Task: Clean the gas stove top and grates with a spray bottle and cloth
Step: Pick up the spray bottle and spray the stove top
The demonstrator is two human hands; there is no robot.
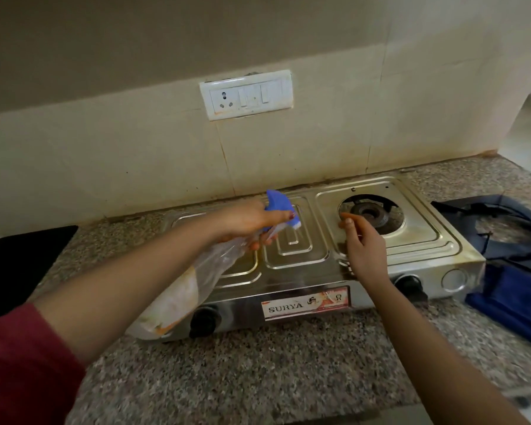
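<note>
1. The spray bottle (215,256) is gripped at its blue head by the left hand (246,222), with the fingers curled round the neck, over the left half of the stove (295,246).
2. The left burner is hidden by that arm and the bottle.
3. The right hand (362,240) is held just beside the bare right burner (371,214). Its fingers are loosely curled and nothing is grasped.
4. A dark grate (466,211) and a blue cloth (509,299) are laid on the counter (258,378) right of the stove.
5. A socket panel (246,95) is mounted on the far wall.

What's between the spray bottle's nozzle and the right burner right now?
In the head view, only the right hand, fingertips at the burner opening's left edge, above bare stove top. The left hand holds the spray bottle.
</note>
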